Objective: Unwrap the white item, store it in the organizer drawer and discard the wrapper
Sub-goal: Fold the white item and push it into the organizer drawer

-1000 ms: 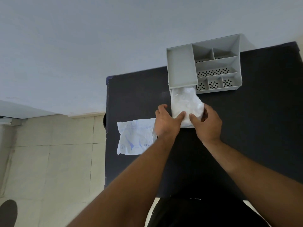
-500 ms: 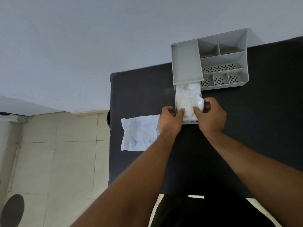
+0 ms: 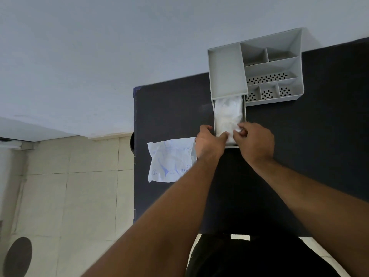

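The white item (image 3: 227, 114) lies inside the pulled-out drawer (image 3: 244, 114) of the grey organizer (image 3: 227, 72), filling it from side to side. My left hand (image 3: 209, 143) rests at the drawer's near left corner, fingers pressing on the item's near end. My right hand (image 3: 254, 141) is at the near right corner, fingertips pinching the same end of the item. The empty wrapper (image 3: 171, 159), white with blue print, lies flat on the dark table (image 3: 169, 108) just left of my left hand.
The organizer stands at the table's far edge against a pale wall, with several open compartments (image 3: 271, 76) on its right side. The table's left edge drops to a tiled floor (image 3: 69, 186). A dark round object (image 3: 18, 256) sits on the floor at the lower left.
The white item has gone from bulging above the drawer to lying down inside it. Both hands moved slightly toward the drawer's near end and press on the item there.
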